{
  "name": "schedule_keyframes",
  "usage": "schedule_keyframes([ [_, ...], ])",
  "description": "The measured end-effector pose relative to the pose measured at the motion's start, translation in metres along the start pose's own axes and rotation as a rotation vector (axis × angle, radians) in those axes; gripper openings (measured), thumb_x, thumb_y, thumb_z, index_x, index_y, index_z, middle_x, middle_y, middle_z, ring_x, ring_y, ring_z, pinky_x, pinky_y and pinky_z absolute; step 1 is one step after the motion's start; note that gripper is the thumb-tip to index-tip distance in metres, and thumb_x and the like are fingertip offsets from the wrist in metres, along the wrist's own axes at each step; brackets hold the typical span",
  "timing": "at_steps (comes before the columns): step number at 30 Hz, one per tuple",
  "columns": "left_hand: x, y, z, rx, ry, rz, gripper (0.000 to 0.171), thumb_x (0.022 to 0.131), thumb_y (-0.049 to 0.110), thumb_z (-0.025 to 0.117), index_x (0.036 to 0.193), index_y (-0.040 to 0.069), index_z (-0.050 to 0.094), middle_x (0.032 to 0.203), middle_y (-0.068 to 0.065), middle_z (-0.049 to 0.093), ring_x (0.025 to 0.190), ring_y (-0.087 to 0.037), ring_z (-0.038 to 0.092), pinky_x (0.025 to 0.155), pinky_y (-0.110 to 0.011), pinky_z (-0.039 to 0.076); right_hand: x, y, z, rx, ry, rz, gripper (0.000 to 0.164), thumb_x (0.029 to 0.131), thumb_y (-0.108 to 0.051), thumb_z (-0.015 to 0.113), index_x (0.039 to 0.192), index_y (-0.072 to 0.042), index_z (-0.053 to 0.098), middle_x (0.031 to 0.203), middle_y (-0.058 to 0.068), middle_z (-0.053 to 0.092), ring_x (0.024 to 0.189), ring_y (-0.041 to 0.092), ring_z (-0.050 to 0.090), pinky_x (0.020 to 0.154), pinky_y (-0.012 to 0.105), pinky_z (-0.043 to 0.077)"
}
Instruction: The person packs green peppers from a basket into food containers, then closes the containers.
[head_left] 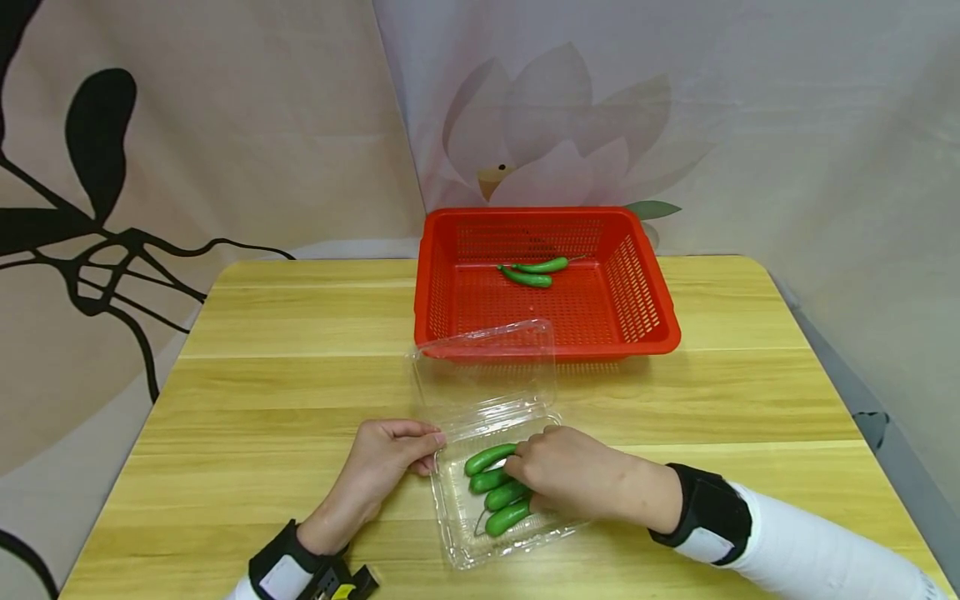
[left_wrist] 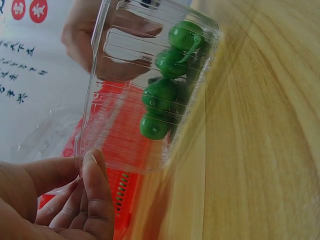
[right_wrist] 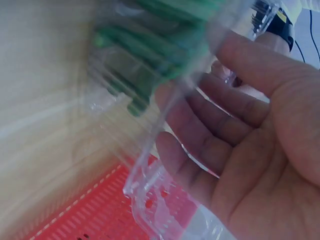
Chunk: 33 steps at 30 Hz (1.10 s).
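A clear plastic clamshell box lies with its lid flipped back toward the basket. Several green chili peppers sit in its base, side by side. My left hand pinches the box's left rim between thumb and fingers, as the left wrist view also shows. Over the right part of the box is my right hand, its fingers reaching down at the peppers and covering their right ends. In the right wrist view its fingers are loosely bent beside the blurred box wall, with no pepper between them.
Behind the box stands a red perforated plastic basket, holding two green chili peppers. The open lid overlaps the basket's front edge in the head view. The wooden table ends at a printed cloth backdrop.
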<state>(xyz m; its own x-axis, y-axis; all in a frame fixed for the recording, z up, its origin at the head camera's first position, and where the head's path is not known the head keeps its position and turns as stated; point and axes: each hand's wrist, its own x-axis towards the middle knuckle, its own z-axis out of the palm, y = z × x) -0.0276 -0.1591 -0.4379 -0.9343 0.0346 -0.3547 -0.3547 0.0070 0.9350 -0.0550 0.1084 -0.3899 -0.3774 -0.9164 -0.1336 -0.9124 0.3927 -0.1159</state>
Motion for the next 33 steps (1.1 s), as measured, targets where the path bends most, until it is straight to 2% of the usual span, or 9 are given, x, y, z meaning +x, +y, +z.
schedule_keyframes([
  [5, 0.001, 0.000, 0.000, 0.002, 0.005, 0.003, 0.018, 0.091, 0.000, 0.079, 0.103, -0.013, 0.076, 0.082, -0.017, 0.074, 0.063, -0.015, 0.068, 0.061, -0.027, 0.062, -0.001, 0.004, -0.008, 0.001, 0.005, 0.001, 0.031, 0.080, -0.031, 0.093, 0.095, -0.015, 0.071, 0.081, -0.008, 0.064, 0.076, 0.009, 0.062, 0.070, 0.027, 0.054],
  [13, 0.000, 0.000, -0.001, -0.004, -0.011, 0.000, 0.022, 0.092, 0.002, 0.079, 0.106, -0.015, 0.074, 0.081, -0.017, 0.074, 0.063, -0.014, 0.068, 0.061, -0.027, 0.062, -0.005, 0.012, -0.023, 0.051, 0.104, 0.003, 0.022, 0.089, -0.026, 0.085, 0.094, -0.013, 0.068, 0.082, -0.008, 0.063, 0.078, 0.009, 0.063, 0.072, 0.029, 0.056],
  [19, -0.001, 0.000, -0.001, -0.007, -0.011, 0.001, 0.022, 0.092, 0.001, 0.079, 0.106, -0.015, 0.074, 0.082, -0.017, 0.074, 0.063, -0.014, 0.068, 0.061, -0.027, 0.062, -0.004, 0.022, -0.043, 0.082, 0.240, -0.023, 0.021, 0.092, -0.026, 0.084, 0.093, -0.013, 0.067, 0.084, -0.007, 0.062, 0.077, 0.009, 0.058, 0.071, 0.026, 0.055],
  [25, -0.001, 0.000, 0.000, -0.002, -0.009, -0.005, 0.019, 0.091, 0.000, 0.079, 0.104, -0.014, 0.075, 0.081, -0.019, 0.074, 0.064, -0.014, 0.069, 0.061, -0.026, 0.062, -0.008, 0.037, -0.074, 0.073, 0.416, -0.030, 0.020, 0.090, -0.020, 0.085, 0.102, -0.010, 0.071, 0.096, -0.002, 0.068, 0.084, 0.014, 0.064, 0.077, 0.031, 0.059],
  [31, 0.000, -0.001, 0.000, 0.002, -0.015, 0.005, 0.021, 0.092, 0.002, 0.079, 0.105, -0.014, 0.074, 0.080, -0.018, 0.073, 0.063, -0.014, 0.068, 0.061, -0.026, 0.061, -0.007, 0.053, -0.100, 0.074, 0.526, -0.029, 0.019, 0.090, -0.013, 0.083, 0.106, -0.009, 0.072, 0.105, 0.000, 0.071, 0.094, 0.017, 0.068, 0.082, 0.034, 0.061],
  [33, 0.000, -0.001, 0.000, -0.003, -0.015, 0.004, 0.021, 0.091, 0.001, 0.079, 0.105, -0.014, 0.074, 0.080, -0.019, 0.073, 0.063, -0.014, 0.068, 0.060, -0.026, 0.061, -0.006, 0.059, -0.107, 0.079, 0.547, -0.018, 0.019, 0.090, -0.010, 0.082, 0.107, -0.008, 0.072, 0.107, 0.001, 0.071, 0.096, 0.018, 0.068, 0.081, 0.035, 0.061],
])
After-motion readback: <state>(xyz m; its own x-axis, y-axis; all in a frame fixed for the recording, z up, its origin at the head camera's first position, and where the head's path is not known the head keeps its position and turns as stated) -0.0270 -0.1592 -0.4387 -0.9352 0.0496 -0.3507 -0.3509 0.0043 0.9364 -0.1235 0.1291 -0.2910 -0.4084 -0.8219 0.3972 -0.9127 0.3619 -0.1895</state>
